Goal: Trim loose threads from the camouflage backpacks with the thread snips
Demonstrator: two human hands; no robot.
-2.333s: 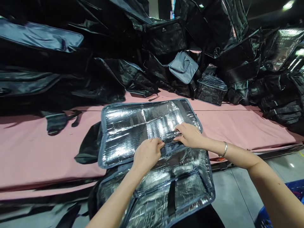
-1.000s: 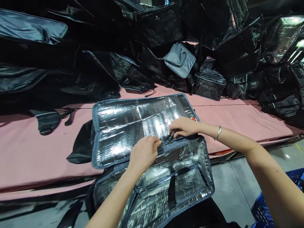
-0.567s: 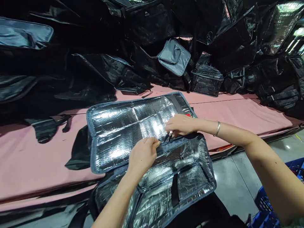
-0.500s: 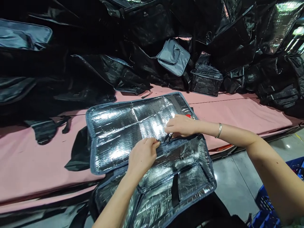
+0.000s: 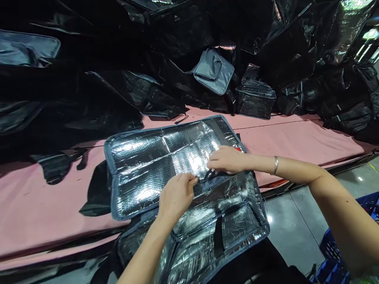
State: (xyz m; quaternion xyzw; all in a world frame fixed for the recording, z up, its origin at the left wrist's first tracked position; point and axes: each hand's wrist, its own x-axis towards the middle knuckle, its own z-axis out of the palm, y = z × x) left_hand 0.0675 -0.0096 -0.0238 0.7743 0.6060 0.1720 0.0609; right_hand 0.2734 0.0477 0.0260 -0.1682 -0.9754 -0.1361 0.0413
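An open cooler bag with a silver foil lining (image 5: 148,165) lies across the front edge of the pink table (image 5: 35,197), its lid flat on the table and its body hanging toward me. My left hand (image 5: 177,194) is closed, pinching the foil at the hinge seam. Just to its right, my right hand (image 5: 226,159) is closed on a small dark tool (image 5: 211,173) held at the same seam; a bracelet is on that wrist. A black strap (image 5: 218,236) runs down inside the bag.
A large heap of black and grey cooler bags (image 5: 207,71) fills the back of the table. A loose black bag part (image 5: 53,167) lies at the left. Grey floor (image 5: 290,232) and a blue crate (image 5: 340,252) are at the right.
Both hands stay at the hinge seam; the right hand has drawn a little to the left along it. The view has shifted slightly.
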